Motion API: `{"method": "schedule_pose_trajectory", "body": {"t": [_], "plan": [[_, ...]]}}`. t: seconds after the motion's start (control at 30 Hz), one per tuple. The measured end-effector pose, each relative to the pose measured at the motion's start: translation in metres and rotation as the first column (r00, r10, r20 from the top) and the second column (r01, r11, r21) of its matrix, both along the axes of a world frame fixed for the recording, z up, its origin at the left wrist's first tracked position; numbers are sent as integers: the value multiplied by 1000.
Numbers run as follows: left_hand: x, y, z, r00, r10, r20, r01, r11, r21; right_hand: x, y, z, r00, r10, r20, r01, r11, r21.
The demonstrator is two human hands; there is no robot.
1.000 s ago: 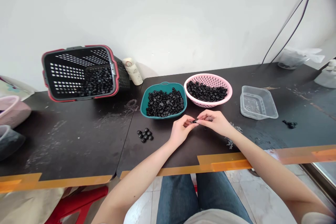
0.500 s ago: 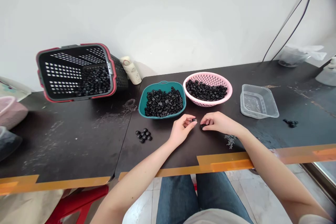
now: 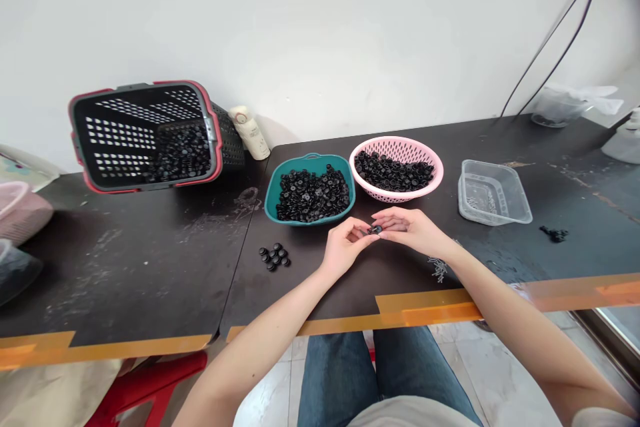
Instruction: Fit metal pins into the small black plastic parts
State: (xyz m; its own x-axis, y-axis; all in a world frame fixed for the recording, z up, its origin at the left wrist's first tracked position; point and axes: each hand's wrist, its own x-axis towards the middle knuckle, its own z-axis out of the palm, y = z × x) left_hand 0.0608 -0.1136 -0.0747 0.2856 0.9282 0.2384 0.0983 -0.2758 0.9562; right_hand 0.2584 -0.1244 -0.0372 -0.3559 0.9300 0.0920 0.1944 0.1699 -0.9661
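Two bare hands I monitor remotely: the left hand (image 3: 345, 245) pinches one small black plastic cap (image 3: 375, 230) at its fingertips, the curled right hand (image 3: 413, 229) touching it, just in front of the teal plastic basket (image 3: 310, 221).

Pink plastic colander (image 3: 397, 147) just right of the teal plastic bowl (image 3: 310, 157), hardly a gap between them, black caps (image 3: 274, 257) in front of the bowl, open dark tabletop (image 3: 150, 267) to its left, tilted black basket (image 3: 145, 137) beyond that

Workshop, taped workbench (image 3: 140, 267), plastic baskets (image 3: 150, 85) (tiled floor (image 3: 505, 367))
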Motion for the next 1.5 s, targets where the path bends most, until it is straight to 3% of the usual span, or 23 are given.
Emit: {"method": "schedule_pose_trajectory", "body": {"t": [0.17, 0.3, 0.53, 0.93, 1.5], "plan": [[0, 0, -1, 1000, -2, -13, 2, 1000, 13, -1, 0, 2, 998, -60, 3, 60, 997, 59], [-1, -1, 0, 1000, 9, -19, -8, 999, 50, -3, 1, 1, 1000, -28, -7, 29, 994, 102], [-2, -5, 4, 995, 52, -79, -37, 982, 187, -6, 0, -4, 986, -37, -165, 27, 998, -60], [-6, -7, 5, 941, 166, -296, 9, 861, 509, -10, 0, -9, 964, -30, -264, 8, 997, -83], [-7, -6, 5, 933, 177, -314, 10, 858, 513, -12, -2, -9, 970, -67, -233, 47, 995, -92]]}}
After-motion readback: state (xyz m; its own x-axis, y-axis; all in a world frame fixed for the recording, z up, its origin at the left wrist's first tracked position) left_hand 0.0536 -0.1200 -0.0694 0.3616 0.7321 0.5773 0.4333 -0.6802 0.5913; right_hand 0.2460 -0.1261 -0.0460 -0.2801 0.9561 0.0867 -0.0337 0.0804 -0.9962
